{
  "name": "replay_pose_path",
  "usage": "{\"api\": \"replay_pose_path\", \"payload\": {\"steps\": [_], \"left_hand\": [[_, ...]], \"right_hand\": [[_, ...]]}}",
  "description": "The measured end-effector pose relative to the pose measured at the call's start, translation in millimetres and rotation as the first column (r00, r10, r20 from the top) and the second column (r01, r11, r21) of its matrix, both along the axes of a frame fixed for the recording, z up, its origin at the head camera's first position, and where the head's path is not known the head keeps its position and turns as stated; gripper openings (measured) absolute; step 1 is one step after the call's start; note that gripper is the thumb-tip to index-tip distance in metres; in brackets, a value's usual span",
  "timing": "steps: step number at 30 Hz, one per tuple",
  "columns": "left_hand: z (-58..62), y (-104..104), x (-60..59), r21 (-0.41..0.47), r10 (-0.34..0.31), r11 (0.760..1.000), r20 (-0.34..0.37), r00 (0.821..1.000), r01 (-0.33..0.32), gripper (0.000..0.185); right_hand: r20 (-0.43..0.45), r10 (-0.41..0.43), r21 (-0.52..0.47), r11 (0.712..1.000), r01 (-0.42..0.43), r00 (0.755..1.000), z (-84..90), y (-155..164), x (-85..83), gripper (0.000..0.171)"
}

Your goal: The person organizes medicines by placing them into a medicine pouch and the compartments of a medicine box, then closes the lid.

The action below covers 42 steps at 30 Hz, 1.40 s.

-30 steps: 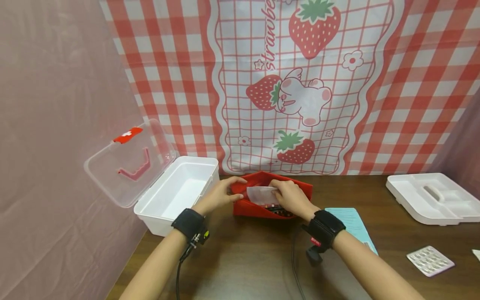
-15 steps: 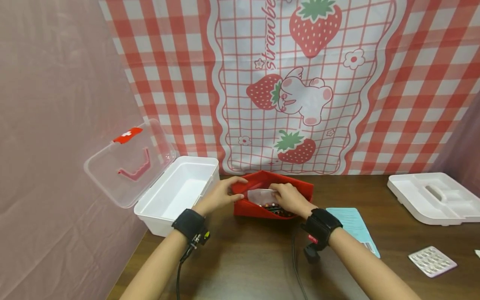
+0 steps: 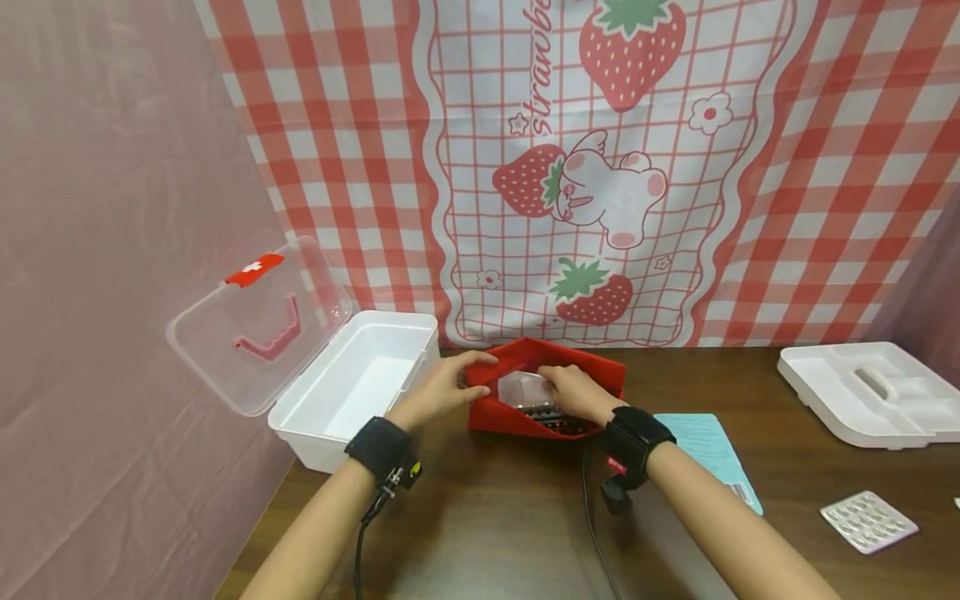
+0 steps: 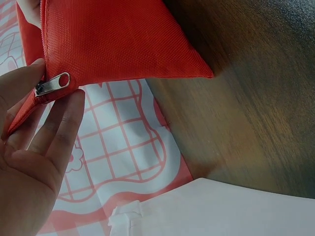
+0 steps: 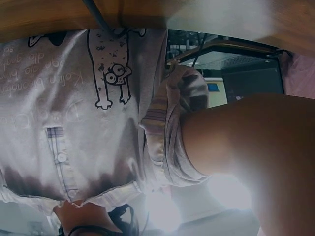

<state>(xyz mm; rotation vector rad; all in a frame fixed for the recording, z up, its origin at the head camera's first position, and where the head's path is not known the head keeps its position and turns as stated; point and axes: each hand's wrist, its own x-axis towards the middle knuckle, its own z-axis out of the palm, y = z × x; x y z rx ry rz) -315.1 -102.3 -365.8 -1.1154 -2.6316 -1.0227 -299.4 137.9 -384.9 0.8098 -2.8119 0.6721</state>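
Note:
A red fabric zip pouch point(image 3: 510, 419) lies with its mouth spread open at the back of the table. My left hand point(image 3: 442, 390) grips its left end; in the left wrist view the thumb and fingers sit either side of the corner by the metal zipper pull point(image 4: 53, 84). Inside the mouth, my right hand point(image 3: 581, 393) holds a translucent plastic box point(image 3: 522, 389) by its right side. Dark items with small coloured dots point(image 3: 558, 419) show in front of the box. The right fingertips are partly hidden by the hand, and the right wrist view shows only clothing and an arm.
Left of the pouch stands a white box point(image 3: 360, 375), its clear lid point(image 3: 247, 333) with a red handle tipped back. To the right are a light-blue packet point(image 3: 708, 454), a blister pack point(image 3: 868, 522) and a white compartment tray point(image 3: 847, 408). A checked cloth point(image 3: 360, 167) hangs behind.
The right hand has moved the translucent box slightly lower and deeper into the pouch, its wrist shifting a little left. The left hand keeps its hold on the pouch's end.

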Motion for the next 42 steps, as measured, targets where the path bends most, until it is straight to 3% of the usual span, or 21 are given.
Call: {"api": "replay_pose_path", "payload": {"steps": [5, 8, 13, 16, 21, 27, 30, 36, 42], "left_hand": [[-0.4, 0, -1.2, -0.003, 0.002, 1.000, 0.003, 1.000, -0.002, 0.042], [-0.7, 0, -1.7, -0.004, 0.011, 1.000, 0.025, 1.000, -0.011, 0.042], [0.5, -1, -1.2, 0.007, 0.022, 1.000, 0.056, 0.998, -0.022, 0.042], [1.7, 0, -0.8, 0.009, 0.024, 1.000, 0.068, 0.997, -0.025, 0.043], [2.4, 1, -0.9, 0.004, 0.022, 1.000, 0.066, 0.998, -0.022, 0.043], [1.2, 1, -2.0, 0.014, 0.018, 1.000, 0.057, 0.998, -0.019, 0.043], [0.9, 1, -2.1, 0.011, 0.016, 1.000, 0.063, 0.998, -0.017, 0.043], [1.2, 1, -2.0, 0.008, 0.018, 1.000, 0.068, 0.998, -0.018, 0.043], [0.1, 0, -3.4, 0.019, 0.005, 1.000, 0.041, 0.999, -0.006, 0.042]], "right_hand": [[0.005, -0.033, -0.008, 0.999, 0.033, 0.999, -0.7, -1, 0.3, 0.007], [-0.060, -0.105, 0.002, 0.994, 0.106, 0.993, -2.8, -4, 1.9, 0.008], [-0.229, -0.257, 0.064, 0.958, 0.278, 0.939, -1.7, -8, 6.4, 0.017], [-0.277, -0.309, 0.081, 0.936, 0.342, 0.910, 2.9, -8, 10.4, 0.021], [-0.377, -0.323, 0.049, 0.929, 0.367, 0.868, 8.3, -6, 16.7, 0.019], [-0.507, -0.264, 0.037, 0.945, 0.326, 0.821, 7.5, -6, 18.9, 0.009], [-0.497, -0.269, 0.033, 0.944, 0.328, 0.825, 6.7, -7, 16.9, 0.011], [-0.406, -0.316, 0.033, 0.933, 0.360, 0.857, 7.4, -6, 14.4, 0.011], [-0.335, -0.301, 0.032, 0.944, 0.330, 0.893, 4.0, -4, 15.6, 0.012]]}}
